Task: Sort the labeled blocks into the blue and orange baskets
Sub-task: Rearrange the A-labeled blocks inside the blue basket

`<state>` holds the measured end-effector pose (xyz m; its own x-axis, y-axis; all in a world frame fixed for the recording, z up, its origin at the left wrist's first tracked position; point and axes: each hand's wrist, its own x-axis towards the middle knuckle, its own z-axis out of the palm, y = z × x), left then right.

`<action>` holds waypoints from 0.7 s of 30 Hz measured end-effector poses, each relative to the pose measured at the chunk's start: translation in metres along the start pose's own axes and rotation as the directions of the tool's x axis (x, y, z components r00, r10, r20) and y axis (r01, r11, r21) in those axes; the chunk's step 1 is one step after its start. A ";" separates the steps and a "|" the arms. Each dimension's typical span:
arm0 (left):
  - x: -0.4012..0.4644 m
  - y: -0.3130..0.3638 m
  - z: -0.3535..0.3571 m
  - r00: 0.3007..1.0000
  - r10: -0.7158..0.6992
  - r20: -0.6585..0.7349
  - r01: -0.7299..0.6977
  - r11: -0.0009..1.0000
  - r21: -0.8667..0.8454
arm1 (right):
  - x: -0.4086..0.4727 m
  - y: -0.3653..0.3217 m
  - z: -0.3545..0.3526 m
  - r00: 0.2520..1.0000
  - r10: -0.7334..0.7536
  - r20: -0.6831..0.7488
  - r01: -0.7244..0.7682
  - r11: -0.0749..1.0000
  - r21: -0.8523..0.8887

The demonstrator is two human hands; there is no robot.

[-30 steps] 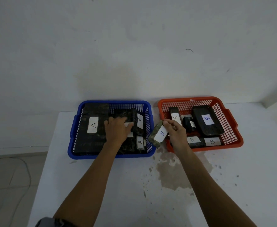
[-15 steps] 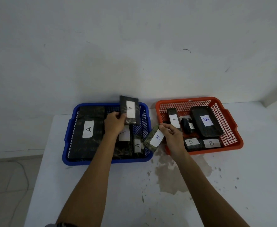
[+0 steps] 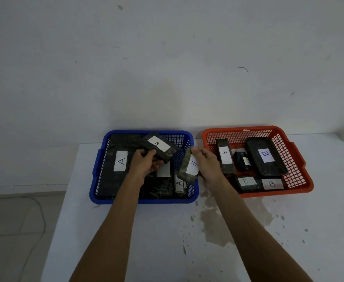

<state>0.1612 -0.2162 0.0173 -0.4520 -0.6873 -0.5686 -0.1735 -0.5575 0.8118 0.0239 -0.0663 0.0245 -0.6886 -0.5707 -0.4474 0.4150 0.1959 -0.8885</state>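
Two A-labelled blocks are in hand. One dark block is held above the blue basket, the left hand curling its fingers round the near end. A second block hangs tilted over that basket's right rim, pinched along its edge by the right hand. Both seem mid-placement; next, each needs lowering onto the A blocks already inside, then letting go. B blocks fill the orange basket on the stained counter.

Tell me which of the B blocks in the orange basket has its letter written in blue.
The large flat block at the back right of the orange basket. Its B is blue; the other readable B labels are in dark ink.
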 end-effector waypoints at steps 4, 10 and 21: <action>-0.005 0.001 0.006 0.996 0.005 0.090 -0.001 0.999 -0.038 | 0.002 -0.002 0.015 0.975 0.192 0.108 -0.178 0.975 -0.131; -0.010 0.003 -0.009 0.976 0.182 0.117 -0.214 0.882 0.420 | 0.011 -0.007 0.033 0.987 0.153 0.058 -0.139 0.972 -0.188; 0.013 -0.008 -0.059 0.716 0.691 0.098 -0.410 0.302 0.860 | 0.051 -0.023 0.046 0.999 0.021 0.029 0.000 0.797 -0.604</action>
<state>0.2086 -0.2486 -0.0045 -0.5296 -0.8317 0.1669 -0.6200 0.5138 0.5930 0.0070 -0.1368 0.0264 -0.6622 -0.5891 -0.4631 -0.0286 0.6374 -0.7700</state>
